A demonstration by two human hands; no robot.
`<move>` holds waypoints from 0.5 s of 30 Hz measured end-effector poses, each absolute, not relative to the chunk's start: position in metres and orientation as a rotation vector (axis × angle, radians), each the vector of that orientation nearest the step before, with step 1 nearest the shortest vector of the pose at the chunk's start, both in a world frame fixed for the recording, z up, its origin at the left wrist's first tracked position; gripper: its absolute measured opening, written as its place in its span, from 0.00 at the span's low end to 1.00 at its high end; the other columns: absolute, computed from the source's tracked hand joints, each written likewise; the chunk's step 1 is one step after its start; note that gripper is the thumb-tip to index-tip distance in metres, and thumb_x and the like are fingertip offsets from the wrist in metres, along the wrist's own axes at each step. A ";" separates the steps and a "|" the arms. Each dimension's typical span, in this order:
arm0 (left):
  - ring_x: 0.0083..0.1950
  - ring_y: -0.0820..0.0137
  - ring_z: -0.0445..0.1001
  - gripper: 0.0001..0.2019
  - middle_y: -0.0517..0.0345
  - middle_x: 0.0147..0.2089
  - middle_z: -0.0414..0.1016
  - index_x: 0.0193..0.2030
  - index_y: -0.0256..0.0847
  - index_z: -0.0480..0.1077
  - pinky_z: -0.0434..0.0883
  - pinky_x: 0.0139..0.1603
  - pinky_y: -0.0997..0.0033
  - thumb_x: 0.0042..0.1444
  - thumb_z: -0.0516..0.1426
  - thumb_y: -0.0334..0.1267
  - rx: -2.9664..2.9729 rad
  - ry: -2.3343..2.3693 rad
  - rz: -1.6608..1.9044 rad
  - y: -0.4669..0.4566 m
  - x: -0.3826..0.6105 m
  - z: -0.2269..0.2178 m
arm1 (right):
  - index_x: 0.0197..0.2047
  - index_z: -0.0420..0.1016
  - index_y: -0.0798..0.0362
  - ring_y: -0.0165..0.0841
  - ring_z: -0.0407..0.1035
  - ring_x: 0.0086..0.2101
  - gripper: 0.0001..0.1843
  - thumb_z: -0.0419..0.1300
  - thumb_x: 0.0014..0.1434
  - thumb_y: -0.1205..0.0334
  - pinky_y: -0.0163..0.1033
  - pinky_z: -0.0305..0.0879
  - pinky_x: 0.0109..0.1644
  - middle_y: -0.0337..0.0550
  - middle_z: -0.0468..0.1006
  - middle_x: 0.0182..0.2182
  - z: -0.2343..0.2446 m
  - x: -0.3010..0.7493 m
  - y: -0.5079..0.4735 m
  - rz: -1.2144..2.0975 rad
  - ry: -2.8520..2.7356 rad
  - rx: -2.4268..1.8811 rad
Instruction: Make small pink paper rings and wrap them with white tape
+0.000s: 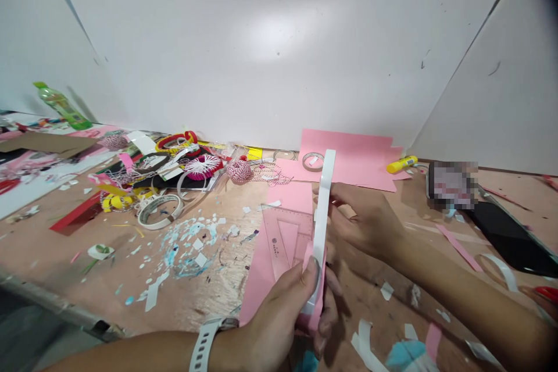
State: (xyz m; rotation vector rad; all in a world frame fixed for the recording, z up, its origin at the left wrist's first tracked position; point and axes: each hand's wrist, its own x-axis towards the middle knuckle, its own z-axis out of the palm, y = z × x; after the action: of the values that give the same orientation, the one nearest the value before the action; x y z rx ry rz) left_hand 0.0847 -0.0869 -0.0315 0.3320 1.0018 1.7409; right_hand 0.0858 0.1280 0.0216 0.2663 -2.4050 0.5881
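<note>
Head view: left hand [279, 296] grasps the lower end of an upright white-faced pink strip [321, 226], whose upper end rises free; right hand [364, 224] pinches its middle from the side. Beneath lie a pink sheet [257, 285] and plastic set square [285, 247]; the plywood bench's front edge [56, 296] runs well left of both hands.

A narrow strip of white tape [321, 226] stands almost upright, leaning slightly, its top end free above the hands. Its lower part lies along a narrow pink paper strip [317, 309]. The left hand [281, 302] pinches both at the bottom, while the right hand [364, 221] grips the tape's middle from the side.
</note>
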 end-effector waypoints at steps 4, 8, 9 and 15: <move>0.18 0.78 0.62 0.28 0.64 0.21 0.67 0.39 0.40 0.68 0.62 0.21 0.80 0.63 0.54 0.68 0.360 1.008 1.762 -0.087 0.087 -0.027 | 0.39 0.76 0.52 0.35 0.74 0.31 0.11 0.55 0.58 0.73 0.37 0.64 0.35 0.43 0.82 0.31 0.013 0.083 0.133 0.531 -2.419 0.268; 0.19 0.78 0.64 0.25 0.64 0.22 0.68 0.39 0.41 0.69 0.66 0.23 0.79 0.65 0.53 0.65 0.441 1.023 1.709 -0.092 0.087 -0.029 | 0.38 0.75 0.52 0.36 0.73 0.31 0.09 0.54 0.61 0.72 0.37 0.62 0.35 0.44 0.81 0.30 0.005 0.081 0.137 0.457 -2.428 0.278; 0.19 0.78 0.64 0.26 0.64 0.22 0.68 0.39 0.41 0.69 0.66 0.23 0.80 0.65 0.54 0.65 0.454 1.026 1.709 -0.093 0.087 -0.029 | 0.37 0.75 0.53 0.35 0.72 0.30 0.09 0.54 0.62 0.72 0.37 0.61 0.34 0.44 0.80 0.29 0.004 0.081 0.138 0.436 -2.425 0.281; 0.19 0.75 0.65 0.25 0.63 0.22 0.70 0.40 0.43 0.70 0.69 0.23 0.76 0.63 0.55 0.66 0.391 0.953 1.709 -0.091 0.087 -0.042 | 0.33 0.73 0.53 0.33 0.67 0.25 0.10 0.53 0.62 0.73 0.38 0.55 0.31 0.40 0.75 0.24 0.009 0.080 0.142 0.295 -2.376 0.322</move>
State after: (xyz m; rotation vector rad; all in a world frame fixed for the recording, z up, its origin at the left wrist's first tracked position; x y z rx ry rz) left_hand 0.0871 -0.0906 -0.0418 0.3911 0.9531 1.7089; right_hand 0.0800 0.1420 0.0093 0.3222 -2.3759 0.2953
